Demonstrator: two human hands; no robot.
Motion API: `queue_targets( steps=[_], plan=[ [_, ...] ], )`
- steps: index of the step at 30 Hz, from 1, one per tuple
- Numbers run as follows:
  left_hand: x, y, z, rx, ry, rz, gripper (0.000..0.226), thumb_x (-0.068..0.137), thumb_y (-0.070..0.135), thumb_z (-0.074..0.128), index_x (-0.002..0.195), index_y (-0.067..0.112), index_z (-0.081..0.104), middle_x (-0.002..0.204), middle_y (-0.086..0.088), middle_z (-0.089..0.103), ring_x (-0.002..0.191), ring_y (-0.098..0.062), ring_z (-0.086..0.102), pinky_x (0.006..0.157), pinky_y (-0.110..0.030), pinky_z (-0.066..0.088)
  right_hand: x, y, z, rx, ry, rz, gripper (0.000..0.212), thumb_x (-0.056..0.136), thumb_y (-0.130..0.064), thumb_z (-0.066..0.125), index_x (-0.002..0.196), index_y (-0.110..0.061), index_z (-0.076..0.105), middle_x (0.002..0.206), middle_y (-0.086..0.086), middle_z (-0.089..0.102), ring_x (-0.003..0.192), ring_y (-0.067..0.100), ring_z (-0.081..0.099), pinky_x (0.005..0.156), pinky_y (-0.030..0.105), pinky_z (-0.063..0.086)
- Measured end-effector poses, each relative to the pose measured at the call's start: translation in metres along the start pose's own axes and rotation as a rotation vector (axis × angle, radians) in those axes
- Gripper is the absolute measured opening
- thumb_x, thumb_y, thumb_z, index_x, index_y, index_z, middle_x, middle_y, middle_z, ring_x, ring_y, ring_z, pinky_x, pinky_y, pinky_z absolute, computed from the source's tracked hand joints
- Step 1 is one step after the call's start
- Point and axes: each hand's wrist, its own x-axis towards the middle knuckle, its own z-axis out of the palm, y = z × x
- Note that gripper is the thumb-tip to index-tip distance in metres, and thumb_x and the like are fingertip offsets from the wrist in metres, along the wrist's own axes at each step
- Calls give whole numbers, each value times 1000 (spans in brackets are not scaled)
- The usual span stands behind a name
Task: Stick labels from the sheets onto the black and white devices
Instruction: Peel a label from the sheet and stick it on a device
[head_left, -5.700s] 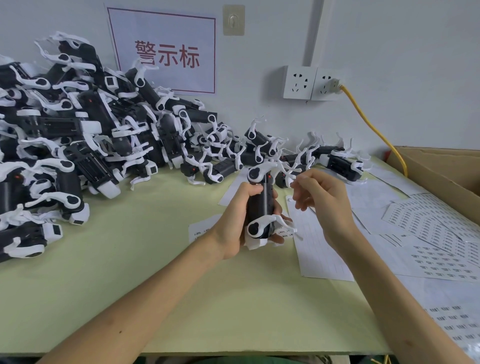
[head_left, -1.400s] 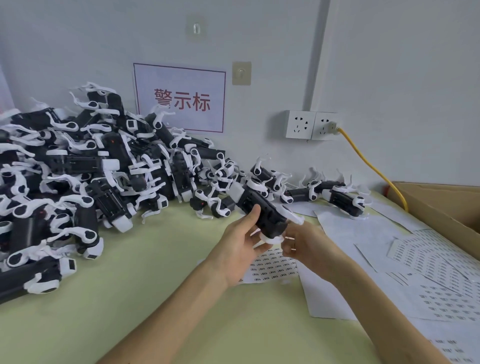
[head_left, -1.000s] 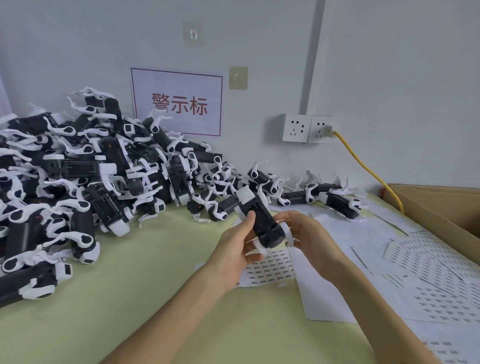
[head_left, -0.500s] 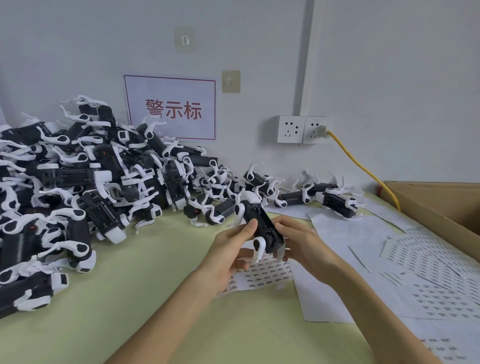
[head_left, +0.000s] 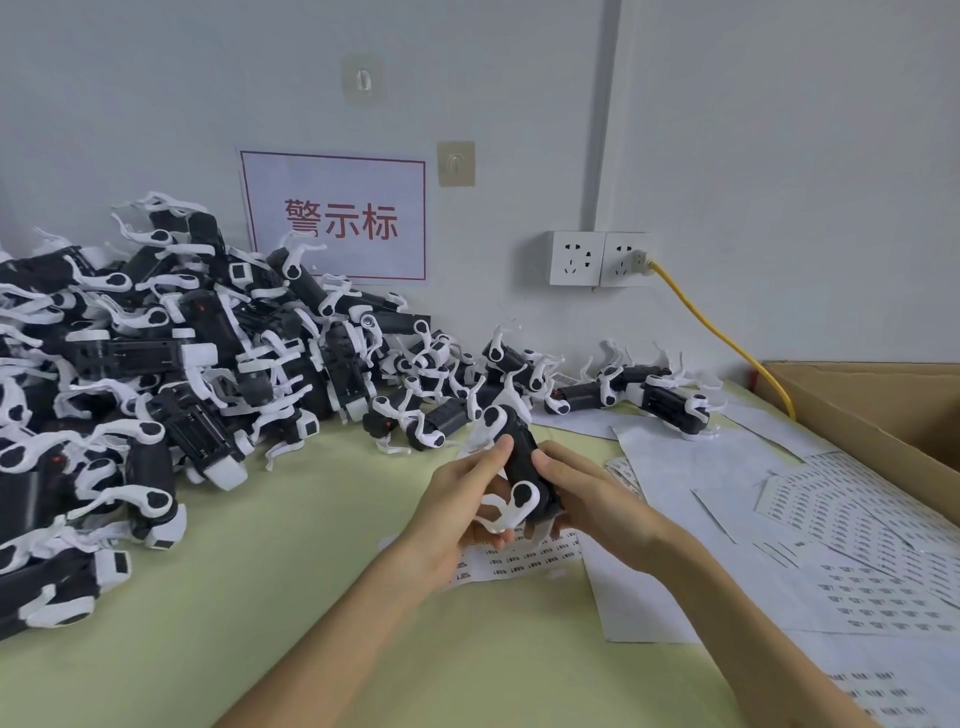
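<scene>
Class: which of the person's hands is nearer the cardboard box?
Right. The right hand grips the held device on the side facing the cardboard box; the left hand grips its far side, farther away.

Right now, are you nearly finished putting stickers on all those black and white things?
Not nearly. Done: hard to tell. No labels show on the pile of devices, though one blank sheet looks used up. In hand: the left hand and right hand grip one device above a label sheet. Left: the big pile, plus printed sheets full of labels.

Red-lettered wall sign (head_left: 335, 218), sockets (head_left: 600, 258), yellow cable (head_left: 722, 338), cardboard box (head_left: 878, 405).
</scene>
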Motion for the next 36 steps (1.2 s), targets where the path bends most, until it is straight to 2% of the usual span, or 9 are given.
queue_targets(
  steps=[3,6,10,13,23,27,31,33,36],
  plan=[
    [0,0,0,6,-5,-3,35,77,54,74,82,20,79,74,-10,68,58,-21,62,51,-28,48,0,0,1,2,8,0,58,99,-51,52,125,0,51,105,19,67,87,31,66,82,47,48],
    [1,-4,1,63,40,49,60,78,50,79,105,-3,72,87,-18,74,67,-31,70,61,-33,54,1,-1,1,61,40,4,51,103,-49,47,126,-4,59,108,15,71,93,27,68,77,38,55],
    [1,-7,3,196,41,159,32,88,35,77,77,5,74,72,-15,70,64,-22,67,58,-29,54,-2,-4,0,65,27,5,49,107,-52,36,113,-16,68,99,4,73,90,19,69,77,25,53],
    [1,-8,3,253,3,180,34,92,30,74,60,19,68,62,-7,62,53,-12,60,49,-22,48,-2,-4,0,90,-1,31,53,106,-57,31,110,-22,71,100,6,73,93,21,69,82,29,52],
    [-6,-1,6,192,-23,140,45,90,48,68,74,7,62,64,-3,57,56,-14,48,58,-19,40,2,-3,-3,153,-11,43,59,106,-57,32,120,-12,67,103,15,72,96,26,67,79,30,52],
    [-6,-4,11,137,13,147,68,84,60,64,107,-3,68,81,-12,58,75,-22,52,65,-27,39,3,0,-2,145,25,75,60,108,-52,30,129,-6,62,114,22,71,102,32,68,82,36,54],
    [-3,-4,9,99,63,94,38,98,53,56,97,22,78,82,-2,73,69,-10,68,52,-18,45,2,1,-2,125,35,36,43,110,-32,38,128,0,60,115,27,68,94,32,67,76,38,56],
    [-2,-3,8,45,91,48,42,101,53,53,100,18,76,79,-1,71,59,-8,65,47,-20,43,2,1,-2,97,7,33,41,108,-32,43,123,2,61,108,30,65,89,32,64,77,38,53],
    [-2,-1,7,-87,129,-45,41,102,51,53,99,16,73,71,0,69,52,-10,59,45,-23,40,2,0,0,81,-40,41,39,103,-38,46,113,-7,67,94,12,67,84,24,63,76,34,47]
  ],
)
